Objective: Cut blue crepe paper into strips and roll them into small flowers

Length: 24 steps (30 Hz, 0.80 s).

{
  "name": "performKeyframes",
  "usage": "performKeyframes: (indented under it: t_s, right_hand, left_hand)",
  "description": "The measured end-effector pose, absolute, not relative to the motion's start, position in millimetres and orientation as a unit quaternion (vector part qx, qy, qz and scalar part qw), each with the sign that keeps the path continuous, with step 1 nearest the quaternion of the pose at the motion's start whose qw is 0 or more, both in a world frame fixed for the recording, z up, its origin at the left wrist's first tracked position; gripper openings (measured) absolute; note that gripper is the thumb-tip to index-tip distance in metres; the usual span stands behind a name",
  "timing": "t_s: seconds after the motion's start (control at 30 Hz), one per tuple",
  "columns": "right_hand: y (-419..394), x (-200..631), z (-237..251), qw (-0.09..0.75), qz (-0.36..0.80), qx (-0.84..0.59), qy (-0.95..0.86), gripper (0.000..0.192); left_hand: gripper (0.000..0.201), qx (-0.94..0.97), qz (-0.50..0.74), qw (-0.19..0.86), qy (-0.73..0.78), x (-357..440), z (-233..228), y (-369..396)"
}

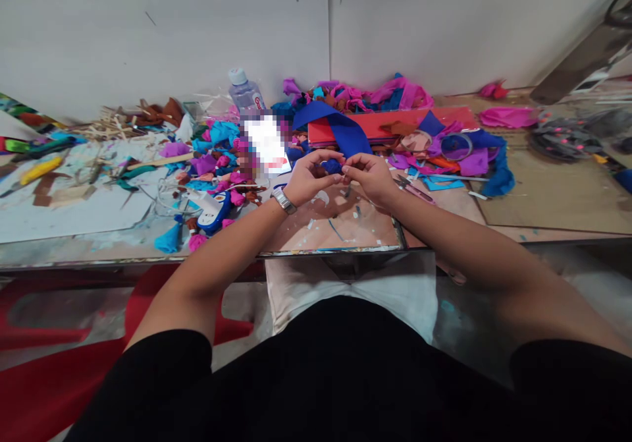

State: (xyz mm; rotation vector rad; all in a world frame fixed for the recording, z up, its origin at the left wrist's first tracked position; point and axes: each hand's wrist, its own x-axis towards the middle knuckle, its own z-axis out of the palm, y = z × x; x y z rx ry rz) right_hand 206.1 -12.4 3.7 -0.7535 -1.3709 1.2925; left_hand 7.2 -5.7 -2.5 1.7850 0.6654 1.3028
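Above the worktable, a small bunched piece of dark blue crepe paper (pixel 332 165) sits between my two hands. My left hand (pixel 312 178), with a metal watch (pixel 283 199) at the wrist, pinches it from the left with thumb and fingers. My right hand (pixel 370 177) meets it from the other side, its fingertips closed together beside the paper. The fingers partly hide the piece, and its exact shape is unclear. Just behind it a long dark blue crepe paper strip (pixel 345 132) lies over a red paper stack (pixel 395 122).
Left stand a phone with a blurred screen (pixel 269 142), a plastic bottle (pixel 245 91) and a blue-and-white power strip (pixel 214 213). Crepe paper scraps (pixel 222 132) surround them. Pliers (pixel 132 177) lie farther left. Scissors (pixel 413 188) and a tape roll (pixel 457 145) are right, cardboard (pixel 553 195) beyond.
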Motion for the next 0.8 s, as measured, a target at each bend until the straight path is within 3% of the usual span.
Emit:
performKeyframes:
  t_s: [0.53, 0.8]
  right_hand:
    - [-11.2, 208.1, 0.0, 0.534, 0.527, -0.312, -0.583, 0.039]
    - [-10.6, 207.3, 1.7, 0.539, 0.529, -0.309, -0.579, 0.039]
  left_hand:
    - [0.044, 0.679, 0.542, 0.425, 0.256, 9.0, -3.5, -3.3]
    - [0.059, 0.682, 0.537, 0.424, 0.258, 8.2, -5.6, -1.2]
